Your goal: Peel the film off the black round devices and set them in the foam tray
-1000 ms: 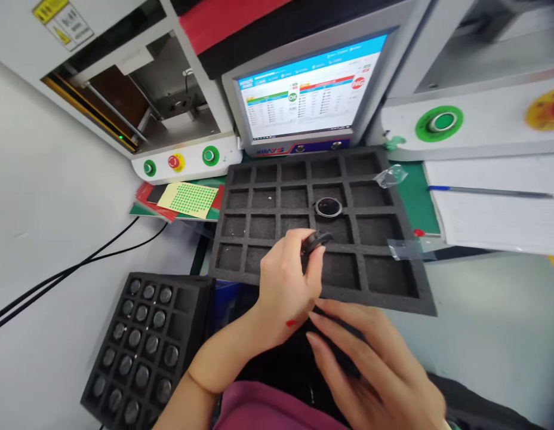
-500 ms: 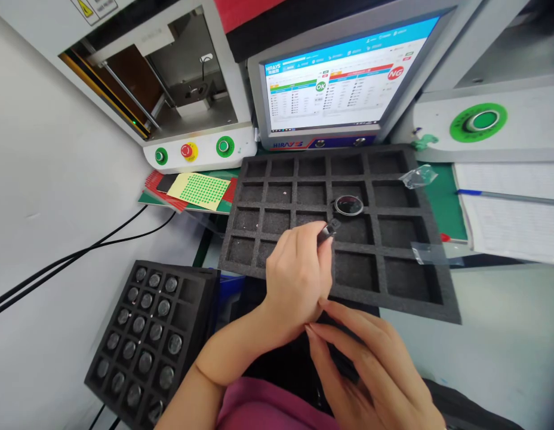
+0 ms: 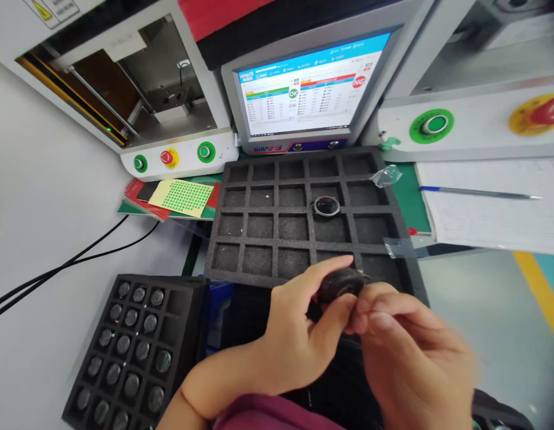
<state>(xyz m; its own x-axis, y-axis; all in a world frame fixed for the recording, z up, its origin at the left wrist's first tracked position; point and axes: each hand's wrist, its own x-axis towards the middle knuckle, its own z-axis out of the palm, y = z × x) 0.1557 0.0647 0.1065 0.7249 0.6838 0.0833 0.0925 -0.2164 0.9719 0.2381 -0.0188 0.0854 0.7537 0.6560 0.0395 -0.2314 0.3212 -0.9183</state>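
Left hand [image 3: 299,334] and right hand [image 3: 406,352] grip round black lens [image 3: 340,283], face tilted upward

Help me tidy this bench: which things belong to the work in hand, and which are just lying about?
In use:
left hand and right hand, both holding the round black part
empty foam tray
filled foam tray
lens in tray

Lying about:
green dot sticker sheet
pen
plastic wrapper
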